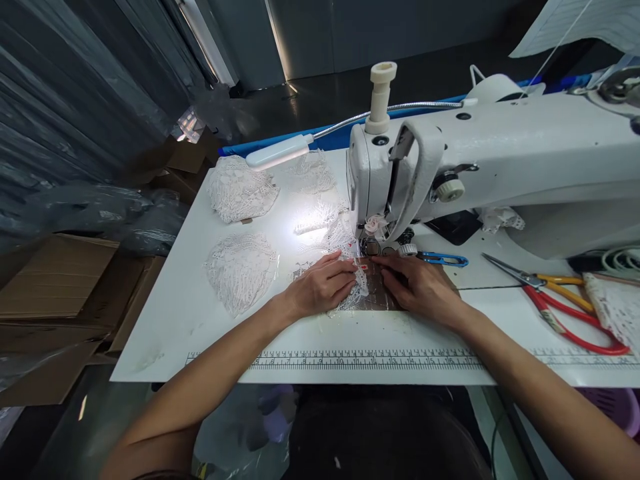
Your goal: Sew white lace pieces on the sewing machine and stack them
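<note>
My left hand (pixel 327 285) is closed over a strip of white lace (pixel 361 283) just left of the needle area, fingers bent and pressed together. On the other side, my right hand (pixel 420 283) rests on the machine's brownish bed plate (pixel 383 297), its fingers stretched toward the presser foot and its thumb apart. The white sewing machine (pixel 367 177) stands over both hands, and the lace runs beneath its head. More white lace (pixel 315 210) lies behind my left hand under the lamp's glare. The fingertips near the needle are partly hidden.
Two heaps of white lace (pixel 240 190) (pixel 240 270) lie at left under a lamp (pixel 279 152). Blue thread snips (pixel 443 259), yellow-handled scissors (pixel 545 280) and red-handled scissors (pixel 575 320) lie at right. A ruler strip (pixel 340 360) runs along the front edge; cardboard boxes (pixel 57 277) stand left.
</note>
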The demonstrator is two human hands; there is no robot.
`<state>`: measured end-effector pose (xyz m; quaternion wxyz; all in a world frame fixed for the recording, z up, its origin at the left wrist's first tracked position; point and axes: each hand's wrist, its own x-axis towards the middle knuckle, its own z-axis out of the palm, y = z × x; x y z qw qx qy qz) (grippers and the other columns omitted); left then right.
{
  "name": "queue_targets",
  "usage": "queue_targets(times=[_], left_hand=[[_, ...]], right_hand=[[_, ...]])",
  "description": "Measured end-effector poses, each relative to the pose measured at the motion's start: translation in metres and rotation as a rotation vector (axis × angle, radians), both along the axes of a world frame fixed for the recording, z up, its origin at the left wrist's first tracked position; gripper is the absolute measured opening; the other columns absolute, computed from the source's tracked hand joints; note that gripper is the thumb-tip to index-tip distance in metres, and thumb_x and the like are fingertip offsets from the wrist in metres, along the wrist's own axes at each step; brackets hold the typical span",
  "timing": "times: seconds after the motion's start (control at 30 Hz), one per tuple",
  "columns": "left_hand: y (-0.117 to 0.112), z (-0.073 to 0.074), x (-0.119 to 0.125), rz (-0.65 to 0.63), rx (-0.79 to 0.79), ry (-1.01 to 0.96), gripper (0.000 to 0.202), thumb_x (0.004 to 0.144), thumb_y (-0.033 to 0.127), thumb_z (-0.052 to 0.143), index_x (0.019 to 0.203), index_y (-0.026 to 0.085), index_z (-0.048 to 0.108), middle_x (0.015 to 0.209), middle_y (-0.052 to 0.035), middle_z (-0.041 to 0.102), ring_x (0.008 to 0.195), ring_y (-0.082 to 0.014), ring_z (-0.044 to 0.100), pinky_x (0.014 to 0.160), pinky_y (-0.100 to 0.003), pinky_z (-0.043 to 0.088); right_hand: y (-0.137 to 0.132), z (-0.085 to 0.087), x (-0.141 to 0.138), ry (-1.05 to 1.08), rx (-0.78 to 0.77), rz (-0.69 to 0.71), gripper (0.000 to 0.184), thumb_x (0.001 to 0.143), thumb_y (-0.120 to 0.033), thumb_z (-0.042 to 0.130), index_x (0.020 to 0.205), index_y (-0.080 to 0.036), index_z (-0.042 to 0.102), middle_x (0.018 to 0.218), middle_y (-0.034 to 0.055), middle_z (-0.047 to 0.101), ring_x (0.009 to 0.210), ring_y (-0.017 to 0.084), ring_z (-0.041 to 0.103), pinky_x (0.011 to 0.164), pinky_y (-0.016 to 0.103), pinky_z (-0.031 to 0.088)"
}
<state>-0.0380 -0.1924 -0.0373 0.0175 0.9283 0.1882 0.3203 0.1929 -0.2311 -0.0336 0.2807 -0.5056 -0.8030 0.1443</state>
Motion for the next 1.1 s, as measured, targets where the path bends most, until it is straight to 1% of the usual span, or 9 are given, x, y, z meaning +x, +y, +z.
queue_targets(times=[0.1, 0.2, 0.3, 0.47, 0.57, 0.67, 0.87, 1.0, 1.1], left_hand=[[0.0, 0.0, 0.0, 0.001, -0.006, -0.001, 0.008, 0.091, 0.013, 0.057, 0.094, 0.012, 0.064, 0.097, -0.0064, 0.071, 0.094, -0.0123, 0.068, 0.101, -0.038, 0.053], [-0.002, 0.0, 0.0, 0.009, -0.029, 0.018, 0.008, 0.091, 0.013, 0.056, 0.095, 0.013, 0.064, 0.097, -0.006, 0.071, 0.095, -0.0131, 0.068, 0.101, -0.038, 0.052], [-0.003, -0.001, -0.001, 0.017, -0.045, 0.04, 0.01, 0.092, 0.015, 0.055, 0.097, 0.014, 0.064, 0.098, -0.0053, 0.071, 0.096, -0.0133, 0.067, 0.101, -0.039, 0.052], [-0.002, 0.003, -0.002, 0.039, -0.014, 0.063, 0.01, 0.093, 0.018, 0.055, 0.097, 0.013, 0.063, 0.1, -0.0058, 0.07, 0.096, -0.014, 0.066, 0.102, -0.04, 0.048], [-0.002, 0.008, -0.003, 0.106, 0.011, 0.119, 0.012, 0.093, 0.022, 0.054, 0.097, 0.014, 0.063, 0.102, -0.0066, 0.069, 0.093, -0.017, 0.064, 0.089, -0.04, 0.05], [-0.002, 0.01, -0.004, 0.148, 0.03, 0.187, 0.02, 0.094, 0.026, 0.051, 0.105, 0.013, 0.061, 0.11, -0.0098, 0.067, 0.092, -0.0201, 0.062, 0.079, -0.039, 0.048], [-0.003, 0.01, -0.004, 0.156, 0.066, 0.289, 0.026, 0.095, 0.026, 0.047, 0.112, 0.011, 0.059, 0.122, -0.0129, 0.061, 0.092, -0.0213, 0.059, 0.079, -0.039, 0.045], [-0.002, 0.011, -0.003, 0.155, 0.07, 0.32, 0.026, 0.095, 0.026, 0.046, 0.113, 0.011, 0.059, 0.122, -0.0132, 0.062, 0.092, -0.0223, 0.058, 0.078, -0.04, 0.043], [-0.003, 0.012, -0.003, 0.16, 0.028, 0.309, 0.026, 0.096, 0.026, 0.045, 0.113, 0.013, 0.06, 0.121, -0.0117, 0.063, 0.093, -0.0225, 0.058, 0.079, -0.04, 0.043]], right_hand=[[-0.002, 0.002, 0.001, -0.03, 0.01, 0.056, 0.036, 0.091, -0.019, 0.048, 0.123, -0.023, 0.062, 0.11, 0.0073, 0.066, 0.091, 0.019, 0.065, 0.075, 0.031, 0.054], [-0.006, 0.004, 0.002, -0.076, 0.028, 0.168, 0.034, 0.09, -0.019, 0.049, 0.118, -0.029, 0.066, 0.108, 0.0067, 0.064, 0.09, 0.019, 0.063, 0.077, 0.033, 0.053], [-0.007, 0.006, 0.001, -0.132, 0.063, 0.241, 0.033, 0.09, -0.02, 0.049, 0.115, -0.028, 0.068, 0.109, 0.0086, 0.062, 0.094, 0.021, 0.061, 0.077, 0.036, 0.053], [-0.007, 0.005, -0.001, -0.182, 0.085, 0.26, 0.033, 0.088, -0.018, 0.05, 0.114, -0.027, 0.068, 0.108, 0.0105, 0.06, 0.097, 0.024, 0.058, 0.076, 0.039, 0.054], [-0.007, 0.004, -0.001, -0.197, 0.087, 0.274, 0.033, 0.088, -0.018, 0.051, 0.115, -0.026, 0.067, 0.107, 0.0106, 0.059, 0.097, 0.024, 0.058, 0.076, 0.039, 0.054], [-0.007, 0.004, -0.001, -0.205, 0.095, 0.273, 0.033, 0.089, -0.019, 0.05, 0.117, -0.025, 0.066, 0.107, 0.0111, 0.059, 0.097, 0.025, 0.057, 0.077, 0.04, 0.054], [-0.008, 0.003, -0.002, -0.21, 0.108, 0.28, 0.034, 0.088, -0.018, 0.051, 0.119, -0.024, 0.065, 0.107, 0.0118, 0.059, 0.099, 0.025, 0.057, 0.079, 0.041, 0.054], [-0.008, 0.004, -0.002, -0.22, 0.1, 0.282, 0.033, 0.09, -0.019, 0.05, 0.119, -0.024, 0.065, 0.107, 0.0122, 0.06, 0.1, 0.025, 0.056, 0.079, 0.041, 0.054], [-0.008, 0.005, -0.003, -0.233, 0.108, 0.284, 0.032, 0.091, -0.02, 0.049, 0.119, -0.024, 0.064, 0.105, 0.0119, 0.06, 0.1, 0.025, 0.056, 0.078, 0.041, 0.054]])
